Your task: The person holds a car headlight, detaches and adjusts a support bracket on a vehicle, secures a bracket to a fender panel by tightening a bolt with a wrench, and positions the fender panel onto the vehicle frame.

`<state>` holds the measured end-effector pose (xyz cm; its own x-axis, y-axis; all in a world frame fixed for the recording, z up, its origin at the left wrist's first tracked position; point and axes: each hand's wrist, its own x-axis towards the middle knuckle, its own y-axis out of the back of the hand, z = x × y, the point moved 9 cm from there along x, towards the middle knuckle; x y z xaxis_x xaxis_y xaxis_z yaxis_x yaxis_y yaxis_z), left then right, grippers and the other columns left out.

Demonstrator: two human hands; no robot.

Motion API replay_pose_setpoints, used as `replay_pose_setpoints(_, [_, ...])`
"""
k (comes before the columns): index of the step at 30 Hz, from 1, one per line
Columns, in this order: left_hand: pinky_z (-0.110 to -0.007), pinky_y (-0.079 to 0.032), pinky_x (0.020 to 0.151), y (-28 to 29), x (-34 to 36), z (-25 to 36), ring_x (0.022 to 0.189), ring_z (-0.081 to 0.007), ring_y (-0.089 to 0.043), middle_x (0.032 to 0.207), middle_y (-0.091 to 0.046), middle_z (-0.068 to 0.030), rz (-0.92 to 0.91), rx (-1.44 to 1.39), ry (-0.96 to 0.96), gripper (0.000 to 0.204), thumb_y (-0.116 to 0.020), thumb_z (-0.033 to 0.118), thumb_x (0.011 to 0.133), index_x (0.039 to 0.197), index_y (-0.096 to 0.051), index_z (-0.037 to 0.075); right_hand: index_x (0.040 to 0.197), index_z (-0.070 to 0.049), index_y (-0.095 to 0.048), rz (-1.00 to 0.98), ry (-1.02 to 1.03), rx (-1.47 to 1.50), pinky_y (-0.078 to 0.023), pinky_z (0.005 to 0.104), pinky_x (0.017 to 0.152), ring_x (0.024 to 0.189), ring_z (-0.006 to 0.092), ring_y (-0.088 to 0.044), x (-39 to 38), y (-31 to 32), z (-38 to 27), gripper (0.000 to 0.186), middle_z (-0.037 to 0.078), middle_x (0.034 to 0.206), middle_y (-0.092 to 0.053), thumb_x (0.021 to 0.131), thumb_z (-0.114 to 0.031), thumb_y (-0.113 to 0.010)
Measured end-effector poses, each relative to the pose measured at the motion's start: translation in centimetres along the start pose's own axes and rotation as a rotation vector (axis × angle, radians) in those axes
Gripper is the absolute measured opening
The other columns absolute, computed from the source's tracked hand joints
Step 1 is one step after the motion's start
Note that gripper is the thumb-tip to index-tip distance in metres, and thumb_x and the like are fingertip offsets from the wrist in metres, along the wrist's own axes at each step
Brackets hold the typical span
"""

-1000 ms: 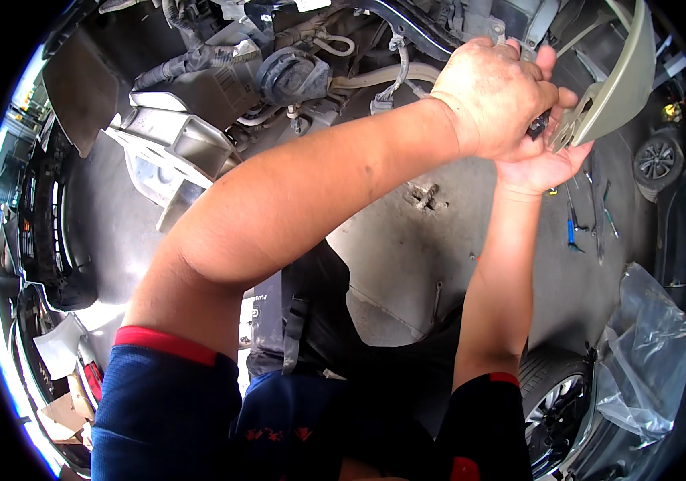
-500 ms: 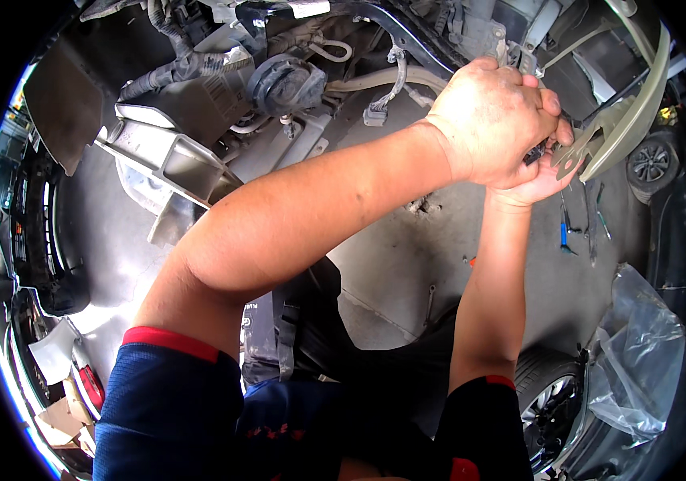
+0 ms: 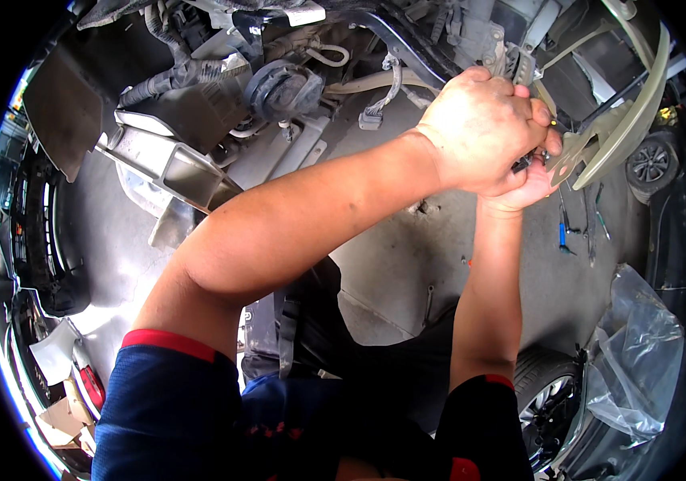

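My left hand (image 3: 475, 132) is closed in a fist at the upper right, beside the opened front of a car. Below and partly behind it lies my right hand (image 3: 523, 190), palm turned up, with its fingers curled. The two hands touch. A small dark piece (image 3: 523, 163) shows between them, but most of it is hidden and its kind cannot be made out. Right against my right hand sits the holed tab of a pale, curved plastic panel (image 3: 630, 132). Above my left hand is a grey metal bracket (image 3: 524, 67).
A black bar (image 3: 411, 44), a round horn-like part (image 3: 283, 90) and a hanging connector (image 3: 370, 120) are to the left. A silver beam end (image 3: 170, 160) juts out. Tools, one with a blue handle (image 3: 562, 235), lie on the floor; clear plastic sheeting (image 3: 635, 353) is at right.
Both hands have shifted slightly left together, still closed against each other. The pale panel's tab has moved a little left and down with them.
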<state>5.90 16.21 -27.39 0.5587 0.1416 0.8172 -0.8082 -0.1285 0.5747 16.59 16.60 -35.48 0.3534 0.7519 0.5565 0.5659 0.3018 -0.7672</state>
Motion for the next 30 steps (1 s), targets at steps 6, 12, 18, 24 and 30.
replay_pose_setpoints(6, [-0.039, -0.048, 0.066, 0.6, -0.6, 0.7, 0.073, -0.0220, -0.065, 0.074, -0.064, 0.0020, -0.004, 0.022, -0.029, 0.030, -0.072, 0.035, 0.068, 0.089, -0.068, 0.014, 0.109, -0.007, -0.068, 0.022, 0.015, -0.146, -0.030, 0.0465, 0.122, 0.139, 0.0334, -0.047, -1.5, 0.7, -0.1, 0.041, 0.014, 0.134, -0.061, 0.096, -0.043, -0.053])
replay_pose_setpoints(12, [-0.042, -0.051, 0.065, 1.7, 1.5, 0.6, 0.074, -0.0267, -0.068, 0.072, -0.064, -0.0066, -0.014, 0.047, -0.059, 0.041, -0.073, 0.047, 0.072, 0.088, -0.066, 0.009, 0.132, 0.001, -0.060, 0.072, -0.014, 0.058, -0.027, 0.0518, 0.125, 0.144, 0.0389, -0.042, -0.5, -2.3, -0.2, 0.052, 0.020, 0.150, -0.053, 0.099, -0.036, -0.042])
replay_pose_setpoints(18, [-0.046, -0.052, 0.092, 1.1, 1.9, -0.1, 0.103, -0.0308, -0.070, 0.102, -0.072, -0.0089, -0.368, 0.092, 0.043, 0.046, -0.073, 0.043, 0.077, 0.110, -0.067, 0.011, 0.148, 0.000, -0.048, -0.020, -0.252, 0.171, -0.032, 0.0495, 0.120, 0.147, 0.0332, -0.039, -1.2, -2.1, -1.3, 0.053, 0.017, 0.160, -0.043, 0.099, -0.021, -0.046])
replay_pose_setpoints(24, [-0.047, -0.048, 0.099, 1.7, 1.7, 0.3, 0.115, -0.0298, -0.066, 0.118, -0.069, -0.0101, -0.332, 0.080, 0.041, 0.045, -0.078, 0.030, 0.077, 0.115, -0.065, 0.009, 0.149, -0.011, -0.050, 0.028, -0.277, -0.285, -0.043, 0.0516, 0.110, 0.132, 0.0280, -0.053, -2.1, -0.1, -3.5, 0.044, 0.004, 0.144, -0.057, 0.105, -0.019, -0.051])
replay_pose_setpoints(30, [-0.045, -0.046, 0.101, 3.9, 0.2, -0.4, 0.111, -0.0314, -0.060, 0.114, -0.063, -0.0087, -0.020, 0.080, -0.098, 0.049, -0.079, 0.027, 0.070, 0.113, -0.066, 0.009, 0.137, -0.013, -0.061, 0.108, -0.235, -0.764, -0.054, 0.0516, 0.100, 0.117, 0.0234, -0.065, -2.7, -1.2, -3.9, 0.031, 0.007, 0.129, -0.067, 0.108, -0.024, -0.055])
